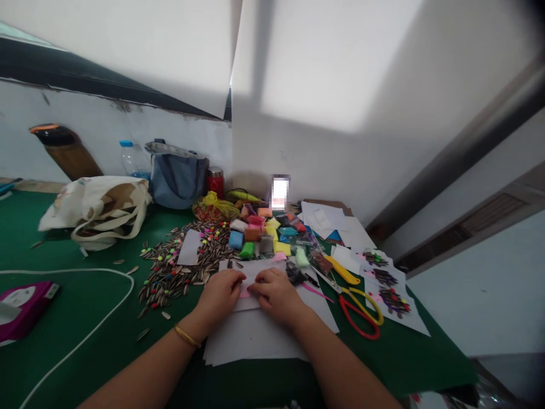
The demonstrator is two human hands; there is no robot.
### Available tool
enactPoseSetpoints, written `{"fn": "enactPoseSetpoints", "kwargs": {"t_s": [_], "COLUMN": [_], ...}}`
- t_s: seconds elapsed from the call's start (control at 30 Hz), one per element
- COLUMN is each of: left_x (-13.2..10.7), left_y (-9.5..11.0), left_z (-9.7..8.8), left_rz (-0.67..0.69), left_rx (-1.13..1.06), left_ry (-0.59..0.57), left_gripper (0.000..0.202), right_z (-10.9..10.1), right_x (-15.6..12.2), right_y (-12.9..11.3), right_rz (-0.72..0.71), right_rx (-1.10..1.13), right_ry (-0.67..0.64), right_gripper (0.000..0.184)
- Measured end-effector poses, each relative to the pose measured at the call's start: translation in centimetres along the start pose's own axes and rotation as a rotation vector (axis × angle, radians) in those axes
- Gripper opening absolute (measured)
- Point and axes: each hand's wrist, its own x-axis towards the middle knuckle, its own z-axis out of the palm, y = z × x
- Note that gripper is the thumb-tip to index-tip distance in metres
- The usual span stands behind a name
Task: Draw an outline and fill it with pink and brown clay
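White paper sheets [255, 341] lie stacked in front of me with a small flat piece of pink clay [245, 293] on the top one. From the left, my left hand [222, 292] presses its curled fingertips and thumb at the pink clay's edge. My right hand [276, 294] meets it from the other side, fingers bent and drawn together on the clay. What lies beneath the fingertips is partly hidden. Striped sunflower seeds [170, 284] mixed with small coloured balls spread left of the paper. Behind my hands sit several coloured clay packs, among them a blue one [236, 240].
Right of the paper lie red-and-yellow-handled scissors [360, 318], a yellow utility knife [343, 270] and sheets with seed-decorated shapes [394, 301]. A cloth bag [97, 207], blue bag [179, 176] and lit phone [280, 193] stand behind. A white cable [102, 324] crosses the left.
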Motion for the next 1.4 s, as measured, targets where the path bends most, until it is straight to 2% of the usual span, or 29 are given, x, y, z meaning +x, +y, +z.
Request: {"fn": "enactPoseSetpoints", "kwargs": {"t_s": [0.2, 0.43, 0.67, 0.77, 0.83, 0.9, 1.0, 1.1, 1.2, 1.3, 1.4], "left_x": [0.0, 0.0, 0.0, -0.1, -0.1, -0.1, -0.1, -0.1, 0.0, -0.1, -0.1], "left_y": [0.1, 0.1, 0.1, 0.2, 0.3, 0.3, 0.3, 0.4, 0.6, 0.7, 0.6], "left_z": [-0.1, -0.2, -0.2, -0.2, -0.2, -0.3, -0.4, -0.6, -0.9, -1.0, -0.9], "left_rz": [-0.006, -0.004, -0.008, 0.0, 0.002, -0.001, 0.0, 0.002, -0.005, -0.01, -0.006], "left_rx": [-0.007, -0.005, -0.008, -0.009, -0.009, -0.008, -0.003, -0.003, -0.006, -0.012, -0.016], "left_ry": [-0.001, -0.002, 0.005, 0.014, 0.022, 0.02, 0.0, -0.01, -0.006, -0.007, 0.005], "left_gripper": [0.022, 0.021, 0.022, 0.022, 0.022, 0.022, 0.022, 0.022, 0.021, 0.021, 0.02], "right_z": [0.0, -0.1, -0.2, -0.3, -0.6, -1.2, -2.3, -3.4, -4.6, -5.6, -6.2], "right_x": [-0.1, 0.0, -0.1, 0.0, -0.1, -0.2, -0.8, -1.4, -1.9, -2.3, -2.9], "right_y": [0.1, -0.3, -0.5, -0.4, 0.0, 0.7, 2.3, 3.9, 5.2, 6.4, 7.3], "right_rz": [0.011, 0.001, 0.012, -0.002, 0.019, 0.091, 0.316, 0.553, 0.686, 0.864, 0.969], "right_rx": [0.004, -0.041, -0.043, -0.024, -0.029, -0.08, -0.226, -0.354, -0.436, -0.537, -0.586], "right_ry": [0.012, -0.037, -0.017, 0.028, 0.118, 0.241, 0.346, 0.304, 0.263, 0.278, 0.239], "right_gripper": [0.041, 0.034, 0.038, 0.041, 0.038, 0.03, 0.022, 0.021, 0.029, 0.04, 0.039]}}
